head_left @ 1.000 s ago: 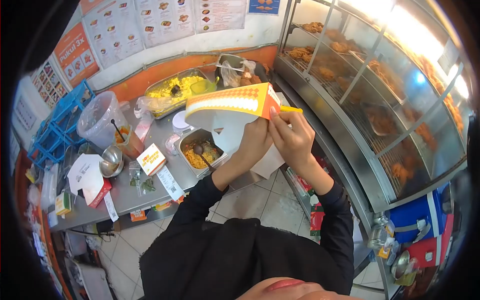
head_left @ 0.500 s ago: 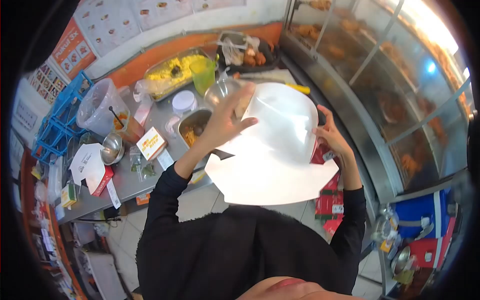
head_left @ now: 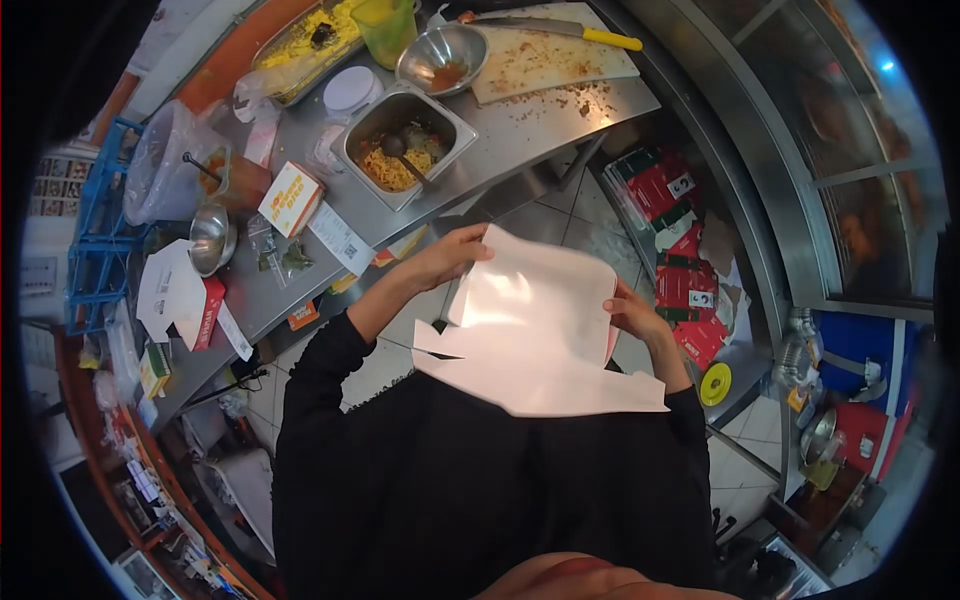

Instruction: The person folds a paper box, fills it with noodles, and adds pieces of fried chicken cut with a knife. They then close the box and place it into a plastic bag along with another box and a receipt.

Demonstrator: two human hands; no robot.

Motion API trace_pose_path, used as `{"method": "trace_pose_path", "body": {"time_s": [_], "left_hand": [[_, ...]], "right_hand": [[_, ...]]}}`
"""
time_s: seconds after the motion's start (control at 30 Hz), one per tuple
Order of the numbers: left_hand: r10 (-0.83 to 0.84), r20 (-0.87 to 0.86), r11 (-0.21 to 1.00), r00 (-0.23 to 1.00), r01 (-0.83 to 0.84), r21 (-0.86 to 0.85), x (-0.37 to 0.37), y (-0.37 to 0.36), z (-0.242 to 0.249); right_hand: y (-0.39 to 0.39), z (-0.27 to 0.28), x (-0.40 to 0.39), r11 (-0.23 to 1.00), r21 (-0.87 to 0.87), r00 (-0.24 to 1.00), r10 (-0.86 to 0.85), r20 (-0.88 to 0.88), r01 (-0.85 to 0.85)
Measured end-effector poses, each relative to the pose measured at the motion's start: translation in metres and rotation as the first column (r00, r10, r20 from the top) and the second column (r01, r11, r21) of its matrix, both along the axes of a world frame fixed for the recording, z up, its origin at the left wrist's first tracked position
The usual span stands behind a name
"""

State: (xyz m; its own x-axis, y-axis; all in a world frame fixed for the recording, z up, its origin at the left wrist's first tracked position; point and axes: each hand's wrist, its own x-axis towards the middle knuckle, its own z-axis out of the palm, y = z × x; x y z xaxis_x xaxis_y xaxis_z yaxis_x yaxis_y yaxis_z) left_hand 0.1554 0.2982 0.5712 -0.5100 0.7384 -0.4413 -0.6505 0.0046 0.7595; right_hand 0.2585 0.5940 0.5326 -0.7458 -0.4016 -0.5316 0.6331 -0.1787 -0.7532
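head view: steel counter (head_left: 520, 130) above tiled floor (head_left: 570, 215).

The white carton blank (head_left: 535, 335) hides the right hand's (head_left: 632, 318) palm and the left hand's (head_left: 452, 257) fingertips. Print on the small box (head_left: 291, 198) is too small to read. Display case (head_left: 860, 150) contents blur.

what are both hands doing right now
Left hand: closed on the top left edge of the flat white carton.
Right hand: closed on the carton's right edge.
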Motion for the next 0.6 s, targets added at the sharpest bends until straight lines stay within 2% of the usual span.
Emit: {"method": "trace_pose_path", "body": {"time_s": [0.07,0.23,0.27,0.3,0.37,0.4,0.43,0.47,0.53,0.57,0.6], "left_hand": [[-0.082,-0.108,0.997,0.991,0.082,-0.008,0.009,-0.007,-0.013],[-0.124,-0.099,0.992,0.987,0.126,0.013,0.024,-0.022,-0.021],[-0.109,-0.035,0.990,0.993,0.111,0.089,0.026,-0.023,-0.023],[-0.098,0.028,0.982,0.995,0.092,0.163,0.025,-0.024,-0.021],[-0.051,0.006,0.983,0.999,0.049,0.176,0.014,-0.022,-0.012],[0.004,-0.008,0.982,1.000,-0.003,0.190,0.004,-0.020,-0.005],[0.081,-0.053,0.992,0.995,-0.075,0.103,-0.013,-0.024,-0.002],[0.154,-0.104,0.988,0.983,-0.153,0.020,-0.030,-0.029,0.002],[0.215,-0.509,0.962,0.833,-0.272,-0.037,-0.045,-0.028,0.037],[0.194,-0.629,0.973,0.753,-0.231,0.023,-0.050,-0.030,0.047],[0.107,-0.717,0.982,0.688,-0.187,-0.033,-0.050,-0.026,0.051]], "right_hand": [[0.000,-0.010,0.011,0.999,-0.029,0.999,-0.011,0.047,0.012],[-0.015,-0.002,0.022,0.994,-0.084,0.998,0.066,0.012,-0.064],[-0.015,-0.004,0.024,0.995,-0.084,0.998,0.060,0.006,-0.059],[-0.015,-0.006,0.026,0.996,-0.091,0.998,0.012,0.054,-0.007],[-0.012,-0.005,0.024,0.995,-0.092,0.995,-0.041,0.088,0.049],[-0.010,0.003,0.019,0.981,-0.076,0.982,-0.173,0.081,0.179],[-0.008,0.009,0.013,0.950,-0.063,0.951,-0.301,0.072,0.306],[-0.003,0.011,0.004,0.950,-0.062,0.951,-0.302,0.058,0.306],[0.010,0.020,-0.018,0.833,0.095,0.813,-0.497,-0.305,0.545],[0.007,0.025,-0.022,0.831,0.091,0.805,-0.496,-0.326,0.549],[-0.005,0.033,-0.024,0.753,0.102,0.681,-0.518,-0.517,0.650]]}}
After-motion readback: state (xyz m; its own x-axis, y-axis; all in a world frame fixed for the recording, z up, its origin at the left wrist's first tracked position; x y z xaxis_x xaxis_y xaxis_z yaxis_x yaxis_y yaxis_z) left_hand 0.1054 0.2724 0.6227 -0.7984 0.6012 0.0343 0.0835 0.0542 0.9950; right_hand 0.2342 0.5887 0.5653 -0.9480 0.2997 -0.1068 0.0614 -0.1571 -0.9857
